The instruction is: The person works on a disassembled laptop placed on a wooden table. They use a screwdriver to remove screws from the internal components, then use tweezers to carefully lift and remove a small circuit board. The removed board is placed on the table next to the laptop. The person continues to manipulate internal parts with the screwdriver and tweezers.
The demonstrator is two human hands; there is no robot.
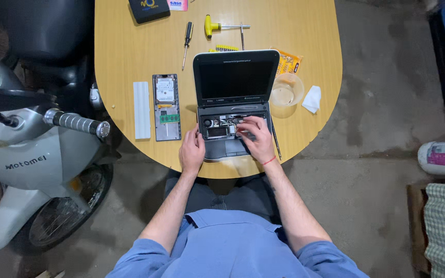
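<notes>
Here, left hand (pixel 192 150) flat beside the opened laptop (pixel 231 98), right hand (pixel 256 138) fingers spread inside.

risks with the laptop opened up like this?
1. The right hand works bare-fingered among the exposed parts of the laptop; a slip or static might damage them.
2. The laptop sits at the table edge, steadied by the left hand; a shove could tip it off.
3. The plastic cup stands beside the screen; knocking it could scatter its contents.

Even, moderately bright light falls from above onto the rounded light-wood table (pixel 130 51), which shows a soft sheen and no harsh glare. Short shadows fall below its near edge. Around it the concrete floor (pixel 377 195) dims, with wide-angle bending toward the frame edges.
</notes>
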